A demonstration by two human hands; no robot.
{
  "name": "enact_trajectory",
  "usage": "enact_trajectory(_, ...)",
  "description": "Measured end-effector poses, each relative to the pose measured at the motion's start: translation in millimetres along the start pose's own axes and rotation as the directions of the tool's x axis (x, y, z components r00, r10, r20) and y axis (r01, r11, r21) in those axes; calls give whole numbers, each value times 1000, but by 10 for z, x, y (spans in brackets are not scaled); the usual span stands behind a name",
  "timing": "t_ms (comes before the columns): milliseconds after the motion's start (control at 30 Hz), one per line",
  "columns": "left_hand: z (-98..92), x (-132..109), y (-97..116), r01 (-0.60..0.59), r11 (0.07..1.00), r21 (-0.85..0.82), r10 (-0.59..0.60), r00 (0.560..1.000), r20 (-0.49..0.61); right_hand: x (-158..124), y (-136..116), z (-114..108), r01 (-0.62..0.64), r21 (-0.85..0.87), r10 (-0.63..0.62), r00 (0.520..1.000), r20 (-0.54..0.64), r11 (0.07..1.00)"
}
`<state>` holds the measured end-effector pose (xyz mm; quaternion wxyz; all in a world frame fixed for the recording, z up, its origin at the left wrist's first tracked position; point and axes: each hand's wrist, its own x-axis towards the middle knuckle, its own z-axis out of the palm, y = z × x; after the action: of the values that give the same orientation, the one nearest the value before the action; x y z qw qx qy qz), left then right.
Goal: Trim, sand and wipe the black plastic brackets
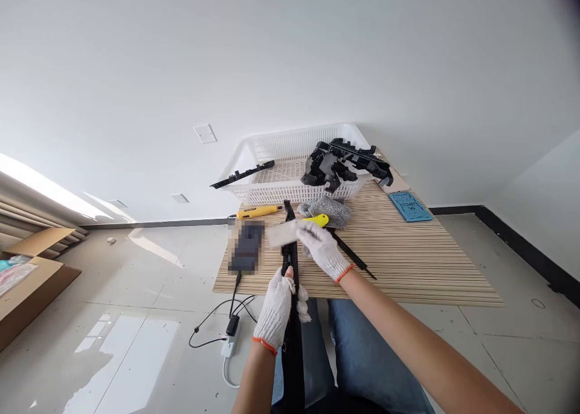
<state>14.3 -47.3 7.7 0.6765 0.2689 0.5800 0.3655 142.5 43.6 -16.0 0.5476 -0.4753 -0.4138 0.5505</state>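
On the near side of the basket (283,193), 1 black strip (288,260) points toward it: probably light, stiff, snappable where thin, best gripped mid-length. The left hand (277,302) has fingers clamped on it; the right hand (322,249), nearer the basket, pinches a pale sheet (281,235).

Bright daylight enters from far left of the right hand's fingers (302,236), leaving glare on the floor (124,350) there. Beside their tips, a pale strip (281,235) smears with blur; farther left, a dark object (247,246) is pixelated. Wide-angle stretch skews the counter (421,269); the upper-right corner darkens.
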Motion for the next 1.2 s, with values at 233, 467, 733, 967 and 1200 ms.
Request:
enact_trajectory(233, 18, -8, 38, 32, 999, -34, -31, 999, 14, 20, -21, 8, 12, 78, -2, 992, -129, 997)
enact_trajectory(467, 0, 14, -1, 45, 998, -54, -45, 999, 1, -36, -65, -22, -18, 64, 25, 994, -103, 998)
enact_trajectory(733, 51, -35, -10, 9, 999, -42, -9, 1000, -22, -70, -95, -111, -76, 117, 75, 997, 13, 990)
enact_trajectory(967, 74, -71, 34, -74, 994, 78, 75, 997, -16, -36, -57, -125, -47, 120, 49, 999, -8, 992)
enact_trajectory(1200, 21, -3, 4, -35, 998, 49, 36, 999, -2, 1, -16, -145, -50, 113, 53, 998, -17, 992)
